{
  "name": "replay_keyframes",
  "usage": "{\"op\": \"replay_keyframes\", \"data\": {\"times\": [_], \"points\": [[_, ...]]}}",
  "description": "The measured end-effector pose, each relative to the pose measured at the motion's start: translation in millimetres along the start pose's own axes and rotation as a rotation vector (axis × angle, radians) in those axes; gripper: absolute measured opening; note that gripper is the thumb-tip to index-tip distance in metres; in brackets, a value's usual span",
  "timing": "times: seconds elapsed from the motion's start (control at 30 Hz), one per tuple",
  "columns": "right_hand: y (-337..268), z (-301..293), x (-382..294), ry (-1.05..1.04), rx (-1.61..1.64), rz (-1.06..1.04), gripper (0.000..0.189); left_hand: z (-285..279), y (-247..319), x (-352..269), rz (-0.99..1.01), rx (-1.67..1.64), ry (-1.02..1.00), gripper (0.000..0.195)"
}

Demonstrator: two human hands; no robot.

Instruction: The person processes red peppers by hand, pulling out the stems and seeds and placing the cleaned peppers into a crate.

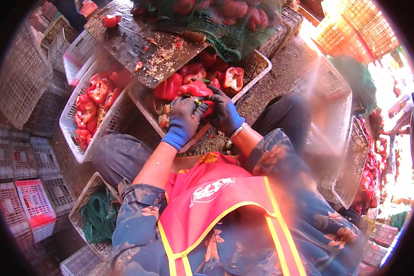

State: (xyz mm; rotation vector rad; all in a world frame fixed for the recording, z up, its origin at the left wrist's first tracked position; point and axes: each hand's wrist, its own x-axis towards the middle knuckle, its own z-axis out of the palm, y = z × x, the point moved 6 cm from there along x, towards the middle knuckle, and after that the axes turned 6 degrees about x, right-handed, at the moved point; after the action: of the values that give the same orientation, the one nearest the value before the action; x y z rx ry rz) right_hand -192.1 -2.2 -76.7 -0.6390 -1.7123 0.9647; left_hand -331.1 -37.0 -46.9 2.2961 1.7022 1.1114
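Both my gloved hands meet over a plastic crate of red bell peppers, in front of my knees. My left hand is closed around a piece with a green stem, probably a pepper's core; the fingers partly hide it. A red pepper piece is gripped in my right hand, close beside the left. Just beyond the fingers lies a red bell pepper. A halved pepper rests cut side up at the crate's right. Above the crate, a wet board carries scattered seeds and a small red pepper.
A white crate at the left holds cut peppers. Green netting covers more peppers at the top. Another crate with green netting stands lower left. Empty-looking crates stand at the right, and stacked crates at the far left.
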Motion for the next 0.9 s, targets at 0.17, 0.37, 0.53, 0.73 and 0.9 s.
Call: {"op": "replay_keyframes", "data": {"times": [0.17, 0.37, 0.53, 0.73, 0.9], "points": [[18.3, 24.2, -7.5, 0.275, 1.333, 0.753, 0.044, 27.3, -38.2, -11.4, -0.623, -0.772, -0.003, 0.025], [37.7, -12.4, 1.2, 0.264, 0.872, 0.558, 0.073, -3.2, -75.9, 2.1, -0.819, -1.187, -0.097, 0.031], [26.1, -16.9, 12.1, 0.381, 1.012, 0.589, 0.071, -19.2, -42.9, 14.7, -0.488, -0.439, -0.118, 0.038], [-12.2, -2.2, 10.3, -0.002, 0.069, 0.201, 0.082, 23.7, -48.7, -4.1, -0.820, -1.202, -0.147, 0.044], [-18.7, -7.9, 10.7, -0.038, -0.215, 0.136, 0.087, 25.4, -21.5, 3.9, -0.679, -1.391, -0.132, 0.037]]}}
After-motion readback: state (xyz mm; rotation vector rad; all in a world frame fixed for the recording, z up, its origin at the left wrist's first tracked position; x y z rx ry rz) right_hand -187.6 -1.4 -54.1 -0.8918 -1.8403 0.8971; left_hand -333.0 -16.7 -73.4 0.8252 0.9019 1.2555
